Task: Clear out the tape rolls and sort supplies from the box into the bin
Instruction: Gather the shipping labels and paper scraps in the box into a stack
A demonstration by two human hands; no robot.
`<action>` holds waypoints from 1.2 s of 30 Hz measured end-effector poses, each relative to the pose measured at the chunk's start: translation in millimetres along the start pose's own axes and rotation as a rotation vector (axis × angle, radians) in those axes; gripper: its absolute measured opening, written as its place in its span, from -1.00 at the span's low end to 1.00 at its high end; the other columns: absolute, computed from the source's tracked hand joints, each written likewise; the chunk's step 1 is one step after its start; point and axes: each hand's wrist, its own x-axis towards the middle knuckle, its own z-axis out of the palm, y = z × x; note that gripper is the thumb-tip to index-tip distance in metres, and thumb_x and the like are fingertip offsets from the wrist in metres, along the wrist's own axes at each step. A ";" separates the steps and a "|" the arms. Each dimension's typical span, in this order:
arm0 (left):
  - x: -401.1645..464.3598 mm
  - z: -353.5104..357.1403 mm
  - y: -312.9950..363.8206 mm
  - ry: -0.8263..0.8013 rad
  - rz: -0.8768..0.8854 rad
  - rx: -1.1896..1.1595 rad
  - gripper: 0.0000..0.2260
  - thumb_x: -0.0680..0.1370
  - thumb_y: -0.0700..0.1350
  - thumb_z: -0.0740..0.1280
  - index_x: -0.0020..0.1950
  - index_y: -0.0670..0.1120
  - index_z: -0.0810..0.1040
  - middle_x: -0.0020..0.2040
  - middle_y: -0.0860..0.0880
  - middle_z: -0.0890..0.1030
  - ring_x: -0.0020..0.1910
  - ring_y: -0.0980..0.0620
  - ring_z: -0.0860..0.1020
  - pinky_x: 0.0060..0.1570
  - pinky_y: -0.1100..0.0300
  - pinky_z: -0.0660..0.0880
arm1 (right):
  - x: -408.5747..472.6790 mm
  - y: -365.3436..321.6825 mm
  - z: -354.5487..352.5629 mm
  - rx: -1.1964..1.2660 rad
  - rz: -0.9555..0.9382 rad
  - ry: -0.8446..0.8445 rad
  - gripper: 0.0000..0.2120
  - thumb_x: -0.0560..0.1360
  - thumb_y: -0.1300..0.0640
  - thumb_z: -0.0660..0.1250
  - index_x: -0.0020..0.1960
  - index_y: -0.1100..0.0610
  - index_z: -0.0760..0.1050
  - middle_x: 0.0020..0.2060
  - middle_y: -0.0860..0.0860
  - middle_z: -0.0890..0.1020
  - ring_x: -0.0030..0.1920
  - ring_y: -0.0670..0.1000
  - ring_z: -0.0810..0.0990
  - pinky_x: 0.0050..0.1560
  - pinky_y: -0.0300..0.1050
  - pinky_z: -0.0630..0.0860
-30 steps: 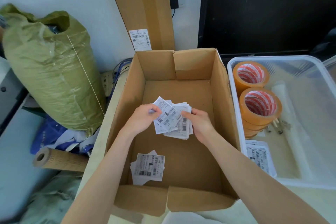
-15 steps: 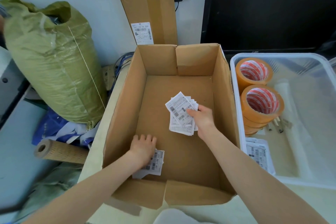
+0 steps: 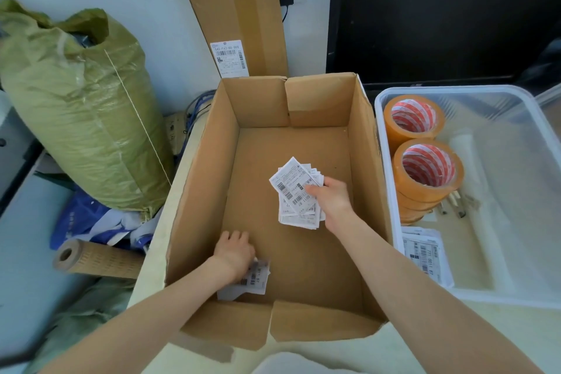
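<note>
An open cardboard box (image 3: 368, 161) stands in front of me. Inside it my right hand (image 3: 332, 197) grips a fanned stack of white barcode labels (image 3: 293, 191), held above the box floor. My left hand (image 3: 235, 252) is down at the near left corner of the box floor, fingers curled onto a second small pile of labels (image 3: 256, 279). To the right stands a clear plastic bin (image 3: 516, 294) holding orange tape rolls (image 3: 428, 170) stacked at its left side, and more labels (image 3: 425, 252) lie in its near left corner.
A full green woven sack (image 3: 79, 118) stands at the left, with a brown paper roll (image 3: 97, 258) lying below it. A tall flat carton (image 3: 243, 9) leans on the wall behind the box. A black monitor (image 3: 440, 18) stands behind the bin.
My left hand left the fanned stack and went down to the near left pile of labels, where its fingers have now curled. My right hand keeps the stack alone.
</note>
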 end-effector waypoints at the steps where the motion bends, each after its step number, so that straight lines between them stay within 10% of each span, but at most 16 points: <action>1: -0.5 -6.2 -4.0 -0.035 0.022 -0.097 -0.71 0.56 -0.19 0.25 0.29 -0.15 0.43 0.30 -0.15 0.43 0.26 -0.13 0.42 0.20 0.06 0.33 | 0.3 0.2 0.3 -0.023 -0.002 0.000 -0.83 0.53 0.39 0.26 0.03 0.21 0.57 -0.08 0.09 0.66 -0.17 0.04 0.65 -0.27 -0.08 0.60; 7: -5.1 -55.0 -50.1 0.026 0.117 -0.731 -0.61 0.61 -0.19 0.20 0.42 0.04 0.30 0.24 -0.06 0.49 0.01 0.06 0.51 -0.02 0.13 0.51 | 1.4 5.0 4.2 -0.290 -0.010 -0.025 -0.85 0.53 0.39 0.23 0.00 0.26 0.54 0.02 0.23 0.65 0.00 0.19 0.66 -0.02 0.11 0.59; 17: 23.3 -95.5 -58.0 0.454 0.178 -0.991 -0.75 0.48 -0.16 0.41 -0.16 0.13 0.38 -0.03 -0.05 0.52 -0.14 -0.06 0.57 -0.24 0.07 0.55 | -4.0 5.3 5.4 -0.293 -0.059 -0.271 -0.85 0.50 0.31 0.36 0.07 0.26 0.58 -0.03 0.17 0.69 -0.12 0.08 0.69 -0.18 -0.09 0.64; 22: 29.6 -78.3 -35.2 0.800 0.065 -1.549 -0.72 0.53 -0.20 0.34 0.21 0.01 0.42 0.19 0.06 0.46 0.20 0.14 0.42 0.16 0.25 0.39 | -1.6 4.4 6.7 -0.289 -0.217 -0.144 -0.86 0.51 0.34 0.31 -0.03 0.16 0.58 -0.08 0.12 0.68 -0.07 0.09 0.67 -0.15 -0.12 0.58; 27: 31.9 -58.3 -14.1 0.585 0.069 -1.981 -0.61 0.58 -0.29 0.12 0.38 -0.03 0.35 0.27 0.01 0.52 0.26 0.06 0.42 0.17 0.22 0.30 | 4.1 14.3 9.8 -0.656 -0.388 -0.048 -0.89 0.53 0.34 0.23 -0.02 0.25 0.52 -0.14 0.10 0.61 -0.16 0.10 0.57 -0.29 -0.19 0.46; 36: 35.8 -41.9 -1.0 0.598 -0.022 -2.026 -0.44 0.48 -0.47 0.07 0.40 -0.04 0.34 0.29 0.00 0.48 0.27 0.04 0.44 0.20 0.18 0.38 | 11.0 28.1 10.5 -1.004 -0.401 -0.115 -0.72 0.46 0.39 0.13 0.07 0.13 0.43 0.01 0.10 0.58 0.02 0.19 0.55 0.01 0.07 0.55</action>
